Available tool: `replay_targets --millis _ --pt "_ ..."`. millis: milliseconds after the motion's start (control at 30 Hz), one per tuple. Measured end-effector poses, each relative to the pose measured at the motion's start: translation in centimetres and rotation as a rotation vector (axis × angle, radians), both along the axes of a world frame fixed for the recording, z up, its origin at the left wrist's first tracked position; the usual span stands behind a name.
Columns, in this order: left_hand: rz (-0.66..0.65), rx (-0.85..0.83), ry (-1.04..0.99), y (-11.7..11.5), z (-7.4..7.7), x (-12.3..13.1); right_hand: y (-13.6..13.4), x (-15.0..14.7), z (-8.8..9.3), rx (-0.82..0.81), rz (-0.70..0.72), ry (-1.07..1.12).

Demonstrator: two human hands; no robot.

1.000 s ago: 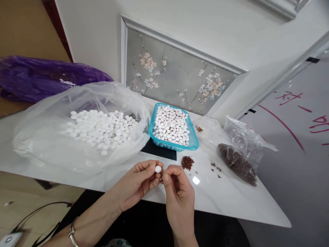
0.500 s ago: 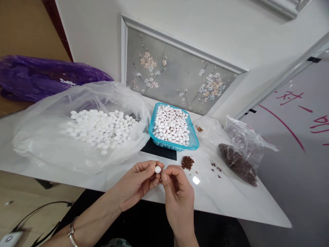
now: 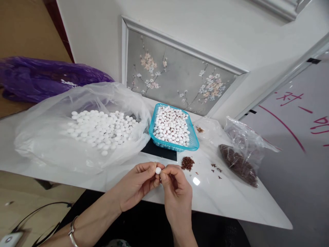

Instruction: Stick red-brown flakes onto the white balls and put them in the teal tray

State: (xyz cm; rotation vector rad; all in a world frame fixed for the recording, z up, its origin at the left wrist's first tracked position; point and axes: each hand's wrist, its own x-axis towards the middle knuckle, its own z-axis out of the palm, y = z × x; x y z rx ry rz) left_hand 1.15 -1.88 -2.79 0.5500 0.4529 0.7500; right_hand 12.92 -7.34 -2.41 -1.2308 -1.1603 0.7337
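Observation:
A small white foam ball (image 3: 158,170) is pinched between the thumb and fingers of my left hand (image 3: 138,185), just over the table's front edge. My right hand (image 3: 178,192) is closed in a pinch, its fingertips against the ball's right side. Whatever sits in that pinch is too small to make out. Right behind the hands lies a pile of small reddish-brown bits (image 3: 187,163). Farther back, a blue plastic basket (image 3: 194,139) holds many white balls with brown specks among them.
Left on the white table (image 3: 226,195), a translucent bag (image 3: 43,144) holds many white balls. Behind it lies a purple bag (image 3: 28,79). To the right are loose brown bits (image 3: 216,168) and a clear bag of brown material (image 3: 238,164). A whiteboard (image 3: 290,137) borders the right side.
The right hand has shifted slightly left, its fingertips now closer against the ball. My left hand keeps its pinch on the ball, almost unmoved.

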Motion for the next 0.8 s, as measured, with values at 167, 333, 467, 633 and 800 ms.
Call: replay_targets --millis 167,333,467,633,800 --pt "0.009 -0.007 0.018 -0.1 0.0 0.0 0.3 0.0 0.0 -0.004 0.002 0.033" --pt "0.009 0.017 0.049 -0.1 0.2 0.0 0.5 0.2 0.6 -0.118 -0.031 0.12" --pt "0.021 0.034 0.049 -0.1 0.3 0.0 0.7 0.5 0.7 -0.141 0.022 0.206" --pt "0.034 -0.02 0.035 -0.1 0.4 0.1 0.6 1.3 -0.4 -0.137 0.069 0.285" --pt "0.022 -0.025 -0.005 -0.1 0.6 -0.1 0.1 1.8 -2.0 -0.094 -0.018 0.212"
